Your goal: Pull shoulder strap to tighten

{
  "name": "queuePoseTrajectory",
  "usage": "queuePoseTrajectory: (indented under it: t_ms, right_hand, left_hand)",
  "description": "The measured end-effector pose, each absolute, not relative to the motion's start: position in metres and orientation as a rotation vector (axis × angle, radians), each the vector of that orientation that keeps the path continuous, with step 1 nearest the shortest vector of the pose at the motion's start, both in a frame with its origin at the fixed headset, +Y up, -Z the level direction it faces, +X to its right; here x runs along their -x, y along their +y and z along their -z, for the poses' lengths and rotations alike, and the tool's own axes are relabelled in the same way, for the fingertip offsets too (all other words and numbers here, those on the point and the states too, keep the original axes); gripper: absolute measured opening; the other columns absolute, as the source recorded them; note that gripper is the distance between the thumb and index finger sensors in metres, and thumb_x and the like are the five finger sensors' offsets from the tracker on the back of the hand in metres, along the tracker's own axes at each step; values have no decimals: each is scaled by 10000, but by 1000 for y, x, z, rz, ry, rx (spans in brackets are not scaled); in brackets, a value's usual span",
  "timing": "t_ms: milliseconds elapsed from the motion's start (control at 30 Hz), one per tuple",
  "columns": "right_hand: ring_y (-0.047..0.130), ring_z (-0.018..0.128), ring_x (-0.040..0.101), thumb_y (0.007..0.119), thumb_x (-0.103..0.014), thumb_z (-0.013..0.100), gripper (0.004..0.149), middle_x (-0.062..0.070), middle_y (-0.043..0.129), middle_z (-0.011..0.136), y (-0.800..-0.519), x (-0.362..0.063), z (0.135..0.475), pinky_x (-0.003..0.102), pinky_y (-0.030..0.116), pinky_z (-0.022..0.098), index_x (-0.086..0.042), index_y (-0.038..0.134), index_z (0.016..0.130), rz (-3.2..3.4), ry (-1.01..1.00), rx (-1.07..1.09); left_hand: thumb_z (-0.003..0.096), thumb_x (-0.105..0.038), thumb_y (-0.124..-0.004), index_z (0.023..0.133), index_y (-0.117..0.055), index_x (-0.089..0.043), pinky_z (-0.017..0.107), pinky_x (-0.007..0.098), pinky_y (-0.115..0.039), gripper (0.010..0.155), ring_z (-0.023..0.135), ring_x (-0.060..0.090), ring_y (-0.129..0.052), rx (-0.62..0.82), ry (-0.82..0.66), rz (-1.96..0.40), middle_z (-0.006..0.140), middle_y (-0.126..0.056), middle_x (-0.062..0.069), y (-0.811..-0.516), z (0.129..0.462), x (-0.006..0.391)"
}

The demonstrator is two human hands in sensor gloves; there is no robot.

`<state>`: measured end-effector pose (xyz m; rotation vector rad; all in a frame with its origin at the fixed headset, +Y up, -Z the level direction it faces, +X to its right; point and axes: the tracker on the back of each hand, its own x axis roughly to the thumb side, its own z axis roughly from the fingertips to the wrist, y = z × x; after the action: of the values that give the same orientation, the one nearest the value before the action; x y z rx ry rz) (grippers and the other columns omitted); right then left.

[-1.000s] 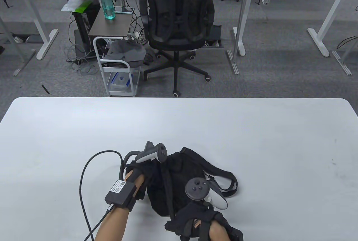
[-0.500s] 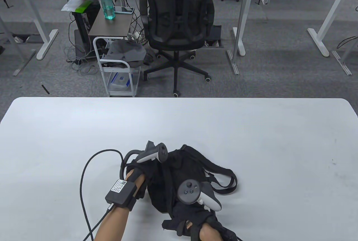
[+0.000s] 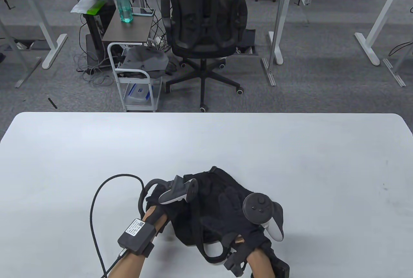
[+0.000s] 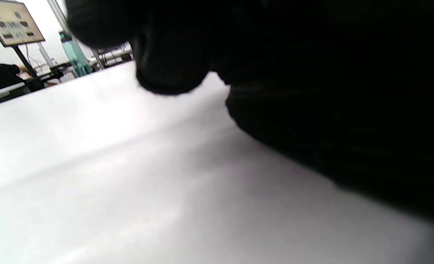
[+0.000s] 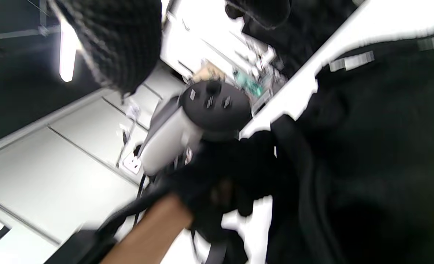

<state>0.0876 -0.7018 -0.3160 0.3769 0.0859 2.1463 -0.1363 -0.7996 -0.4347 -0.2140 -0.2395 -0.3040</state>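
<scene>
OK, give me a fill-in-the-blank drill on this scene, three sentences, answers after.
1. The bag is coloured ___.
2. Both hands, left hand and right hand, rest on the ___.
3. Beyond the table stands a black office ___.

Missing words: black; bag; chair

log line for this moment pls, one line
stage: tightening strap | left hand: on bag, left side | right hand: on bag, right side, grip unclear | strap loop: near edge | table
</scene>
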Motion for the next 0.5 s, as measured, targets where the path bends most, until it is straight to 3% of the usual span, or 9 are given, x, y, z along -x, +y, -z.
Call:
queuePoseTrajectory:
  t_ms: [167, 300, 500]
  right_hand:
    - [177, 897, 670, 744, -462, 488, 857, 359, 277, 1066, -694, -117, 322, 693, 110, 566, 154, 485, 1025, -2239, -126, -365]
    - [132, 915, 631, 719, -515, 481, 863, 308, 262, 1093, -702, -147, 328, 687, 68, 559, 53, 442, 1069, -2477, -134, -352]
    - [44, 931, 557, 713, -552, 454, 904, 249, 205, 1105, -740, -183, 337, 645, -8, 554, 10, 371, 1074, -2684, -26, -271]
  left_hand:
    - [301, -611, -758, 971, -621, -231, 415, 324, -857, 783, 581, 155, -1017, 103, -241, 190, 788, -948, -91, -784, 424, 149]
    - [323, -599, -744, 937, -703, -266, 437, 336, -864, 699, 623, 169, -1025, -2, -243, 136, 805, -965, -73, -764, 406, 164]
    - [341, -608, -725, 1038, -559, -244, 610, 426, -803, 804, 920, 259, -871, -58, -213, 59, 1054, -789, 2, -749, 375, 188]
